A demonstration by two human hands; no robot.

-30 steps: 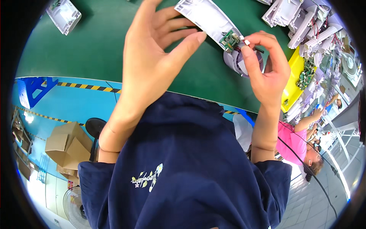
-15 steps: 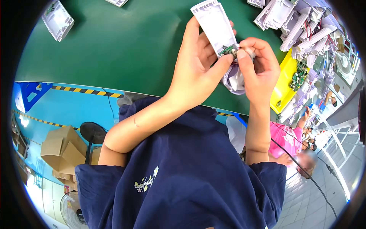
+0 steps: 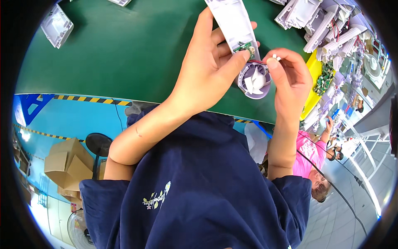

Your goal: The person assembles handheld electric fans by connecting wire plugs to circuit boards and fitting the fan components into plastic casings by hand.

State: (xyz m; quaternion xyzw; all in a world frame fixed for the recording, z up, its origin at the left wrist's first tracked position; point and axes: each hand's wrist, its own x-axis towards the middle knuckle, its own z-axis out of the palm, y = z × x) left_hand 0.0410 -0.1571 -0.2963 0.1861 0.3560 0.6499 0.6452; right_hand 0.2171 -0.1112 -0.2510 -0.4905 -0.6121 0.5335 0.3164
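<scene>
My left hand (image 3: 203,74) is closed round a long white plastic housing (image 3: 233,23), with its thumb on a small green circuit board (image 3: 243,47) inside the lower part. At the near end of the housing is a round fan head (image 3: 240,84) with a white bladed fan wheel (image 3: 256,81). Thin red wires (image 3: 258,62) run from near the board toward my right hand (image 3: 292,81). Thumb and forefinger of that hand pinch a small white connector (image 3: 275,57), to the right of the board and apart from it.
A yellow tray (image 3: 309,107) of green circuit boards (image 3: 324,79) stands at the right, beside a heap of white housings (image 3: 304,16). Another white shell (image 3: 57,25) lies at the far left of the green table (image 3: 120,50). A person in pink (image 3: 309,151) is at the lower right.
My right hand has moved rightward from the board, and the white connector now shows in its fingertips. The fan wheel has come into fuller view. The housing has shifted slightly away from me.
</scene>
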